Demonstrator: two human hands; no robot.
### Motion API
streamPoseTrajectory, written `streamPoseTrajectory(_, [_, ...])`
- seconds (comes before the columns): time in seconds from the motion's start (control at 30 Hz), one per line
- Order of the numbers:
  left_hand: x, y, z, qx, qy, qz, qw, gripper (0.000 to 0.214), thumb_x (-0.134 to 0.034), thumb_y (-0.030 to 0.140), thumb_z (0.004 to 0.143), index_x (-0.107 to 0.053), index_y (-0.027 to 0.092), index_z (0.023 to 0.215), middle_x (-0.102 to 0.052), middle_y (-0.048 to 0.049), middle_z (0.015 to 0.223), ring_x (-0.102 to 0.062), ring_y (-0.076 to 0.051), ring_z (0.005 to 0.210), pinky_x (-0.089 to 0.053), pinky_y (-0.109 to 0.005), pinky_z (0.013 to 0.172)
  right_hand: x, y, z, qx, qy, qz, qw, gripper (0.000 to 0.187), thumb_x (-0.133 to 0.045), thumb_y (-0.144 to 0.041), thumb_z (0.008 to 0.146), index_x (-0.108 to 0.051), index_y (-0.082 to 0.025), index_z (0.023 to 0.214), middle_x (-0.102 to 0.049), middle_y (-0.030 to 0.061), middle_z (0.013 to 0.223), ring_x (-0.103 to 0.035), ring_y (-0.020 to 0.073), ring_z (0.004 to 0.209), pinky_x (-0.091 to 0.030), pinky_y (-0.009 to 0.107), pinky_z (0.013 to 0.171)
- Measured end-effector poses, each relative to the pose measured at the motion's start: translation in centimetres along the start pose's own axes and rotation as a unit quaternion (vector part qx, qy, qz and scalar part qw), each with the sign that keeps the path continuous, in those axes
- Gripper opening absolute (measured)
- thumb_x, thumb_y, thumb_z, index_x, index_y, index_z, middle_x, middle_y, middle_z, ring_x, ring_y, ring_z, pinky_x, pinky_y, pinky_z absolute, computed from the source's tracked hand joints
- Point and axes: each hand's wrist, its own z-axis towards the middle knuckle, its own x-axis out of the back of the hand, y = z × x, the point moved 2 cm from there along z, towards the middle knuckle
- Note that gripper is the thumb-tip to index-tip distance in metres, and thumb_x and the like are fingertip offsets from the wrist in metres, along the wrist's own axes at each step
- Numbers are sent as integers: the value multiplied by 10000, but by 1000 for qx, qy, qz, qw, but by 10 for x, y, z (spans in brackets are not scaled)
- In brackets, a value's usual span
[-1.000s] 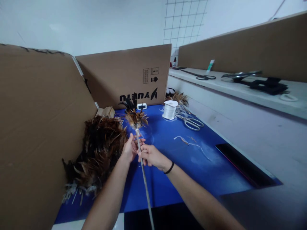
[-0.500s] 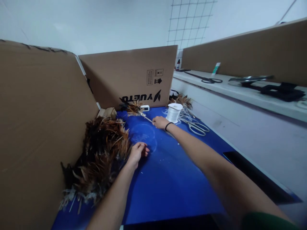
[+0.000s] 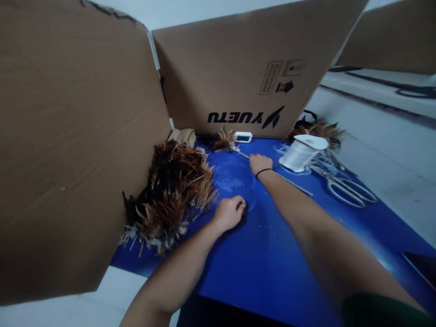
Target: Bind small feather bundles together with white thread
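A small feather duster (image 3: 224,140), a thin stick with brown feathers bound at its far end, lies low over the back of the blue table. My right hand (image 3: 260,163), with a black band at the wrist, is closed around the stick; the bare end of the stick sticks out past the wrist to the right. My left hand (image 3: 230,212) is closed with curled fingers above the table, nearer to me. Whether anything is in it is hidden. Left of it lies a big heap of brown and black feathers (image 3: 177,181).
A spool of white ribbon (image 3: 301,153) stands right of my right hand, with scissors (image 3: 350,190) beside it. More feathers (image 3: 322,131) lie behind the spool. A white digital device (image 3: 243,137) sits by a cardboard wall (image 3: 238,68). A dark flat object (image 3: 422,268) lies at the right edge.
The view has turned left and downward, so things appear further right. My left hand's fingers have curled in more tightly. My right hand still grips the duster's stick.
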Motion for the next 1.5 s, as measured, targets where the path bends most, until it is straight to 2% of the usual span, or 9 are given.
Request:
streamPoseTrajectory(0.17, [-1,5,-4,-40,0,87,995,172,-446,228,863,-608,203,913,-695,-42,853,-636,-170,786,-461,-270,737,6,-12,-29,25,39,3,999,356,-350,-147,910,-593,-135,1169,-606,196,1158,-611,254,1012,-457,330,783])
streamPoseTrajectory(0.23, [-2,10,-9,-61,-22,127,990,188,-439,268,875,-598,196,946,-684,-75,904,-636,-195,822,-469,-297,753,14,-24,-50,63,37,89,993,264,-470,-195,868,-658,-168,1052,-666,136,1061,-631,211,943,-452,282,770])
streamPoseTrajectory(0.43, [-3,31,-24,-123,-99,82,984,121,-540,265,819,-633,201,864,-661,-101,815,-627,-231,750,-459,-336,741,38,-54,-118,193,-81,329,921,134,-578,-183,754,-702,-193,804,-693,-1,697,-608,120,646,-425,203,604])
streamPoseTrajectory(0.6, [41,34,-32,6,36,5,999,22,-642,228,734,-630,209,735,-615,-80,667,-620,-271,787,-436,-370,802,45,-28,-151,140,-4,411,901,129,-567,-229,761,-690,-195,781,-698,13,724,-611,132,663,-444,232,643])
streamPoseTrajectory(0.7, [77,23,-42,67,107,150,981,113,-554,283,819,-627,209,864,-650,-95,891,-619,-252,877,-439,-347,813,31,-6,-165,92,-13,450,888,140,-572,-269,757,-685,-192,785,-675,11,664,-591,131,598,-445,239,602])
streamPoseTrajectory(0.87, [97,3,-57,211,91,374,899,344,-525,428,836,-591,149,1026,-589,-151,1044,-639,-290,858,-477,-377,715,4,6,-180,69,-53,466,881,143,-561,-260,752,-677,-180,773,-659,13,636,-573,121,551,-434,232,567])
streamPoseTrajectory(1.07, [80,1,-57,199,63,463,862,277,-479,364,872,-617,140,961,-595,-127,999,-656,-256,783,-471,-329,635,-6,-1,-184,101,-48,436,893,150,-538,-232,762,-683,-193,753,-665,7,641,-578,115,563,-417,219,575])
streamPoseTrajectory(1.23, [86,-6,-60,181,111,461,861,211,-493,318,864,-635,162,876,-629,-105,929,-645,-240,746,-440,-313,604,-8,-3,-185,109,-33,426,898,160,-526,-222,765,-683,-206,739,-676,7,662,-601,126,608,-416,216,597])
streamPoseTrajectory(1.5, [105,-23,-56,168,195,309,915,180,-575,344,803,-632,197,717,-651,-56,788,-610,-190,763,-426,-274,699,-9,-4,-183,86,-32,456,885,141,-539,-222,763,-678,-204,745,-672,5,653,-602,124,596,-427,217,592])
